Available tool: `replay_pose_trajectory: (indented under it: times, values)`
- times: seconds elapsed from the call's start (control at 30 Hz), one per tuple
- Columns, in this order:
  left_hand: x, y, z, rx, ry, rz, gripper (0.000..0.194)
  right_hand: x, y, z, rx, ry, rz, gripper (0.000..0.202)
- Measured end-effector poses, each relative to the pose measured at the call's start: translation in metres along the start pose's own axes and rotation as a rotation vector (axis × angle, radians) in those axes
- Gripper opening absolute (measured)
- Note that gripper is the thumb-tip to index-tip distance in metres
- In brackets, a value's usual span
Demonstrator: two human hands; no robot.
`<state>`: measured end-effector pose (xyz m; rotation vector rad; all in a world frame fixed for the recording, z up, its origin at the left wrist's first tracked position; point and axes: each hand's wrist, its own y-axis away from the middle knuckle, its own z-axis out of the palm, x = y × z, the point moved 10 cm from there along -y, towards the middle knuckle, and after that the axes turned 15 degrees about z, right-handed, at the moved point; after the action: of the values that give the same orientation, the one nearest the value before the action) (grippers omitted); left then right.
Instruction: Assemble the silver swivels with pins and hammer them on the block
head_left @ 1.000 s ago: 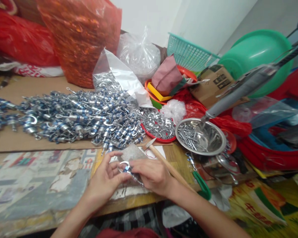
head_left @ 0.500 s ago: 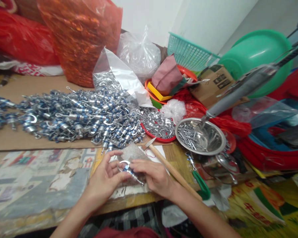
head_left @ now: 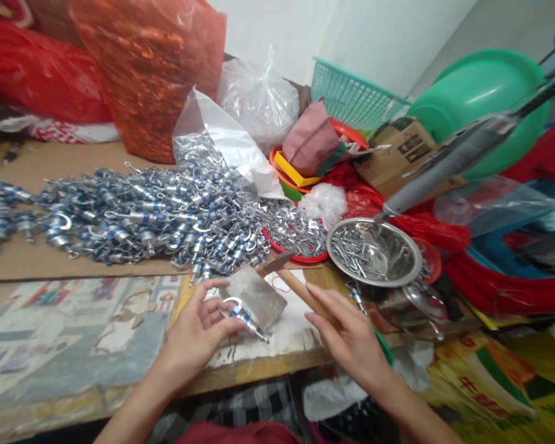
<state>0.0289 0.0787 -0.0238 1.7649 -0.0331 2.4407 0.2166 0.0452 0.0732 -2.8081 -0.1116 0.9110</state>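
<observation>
A worn workbench (head_left: pixel 134 348) runs across the foreground, a great heap of blue-and-silver fittings (head_left: pixel 134 216) on cardboard behind it, and here's the left hand (head_left: pixel 201 317), thumb and fingers pinching a single hooked fitting (head_left: pixel 246 319) right over the near-left side of a metal block (head_left: pixel 261 296)! Over to the right hand (head_left: pixel 346 330), closed around the hammer's (head_left: pixel 303 293) wooden handle, the head near the block's far edge, just before the red tray (head_left: pixel 312 259), steel bowl (head_left: pixel 388 256) alongside.

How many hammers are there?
1: the hammer gripped in the right hand, its head just past the grey block. Others may be hidden.
</observation>
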Motion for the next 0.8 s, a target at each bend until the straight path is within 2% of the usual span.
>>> replay_pose_trajectory:
  times: [0.07,0.13,0.23,0.33,0.4,0.47,0.6,0.67,0.73,0.8]
  values:
    - [0.000,0.000,-0.001,0.007,-0.003,0.006,0.056,-0.027,0.014,-0.010,0.029,-0.017,-0.159,0.049]
    - [-0.001,0.001,-0.002,0.008,-0.006,0.008,0.057,-0.039,0.025,-0.005,-0.017,0.058,-0.235,0.052]
    - [-0.002,0.001,-0.002,0.012,-0.014,0.010,0.058,-0.038,0.034,0.010,-0.080,0.161,-0.254,0.052]
    - [-0.001,0.000,-0.002,0.017,-0.005,0.022,0.059,-0.036,0.041,0.006,0.015,0.132,-0.269,0.054]
    - [0.001,-0.001,-0.002,0.026,0.000,0.030,0.060,-0.027,0.042,0.010,-0.009,0.098,-0.220,0.052]
    - [0.001,-0.001,-0.004,0.039,-0.028,0.021,0.058,-0.009,0.036,0.014,-0.041,0.018,-0.104,0.045]
    - [-0.002,0.002,-0.005,0.015,-0.149,-0.052,0.027,0.051,0.007,0.018,-0.005,-0.106,0.211,0.035]
    - [-0.002,0.004,-0.006,0.014,-0.186,-0.064,0.021,0.070,-0.010,0.028,-0.064,-0.064,0.307,0.035]
    - [-0.001,0.004,-0.007,0.022,-0.207,-0.055,0.020,0.065,-0.022,0.030,-0.088,-0.019,0.290,0.032]
    - [0.000,0.005,-0.005,0.010,-0.218,-0.056,0.019,0.031,-0.025,0.014,-0.029,-0.063,0.192,0.029]
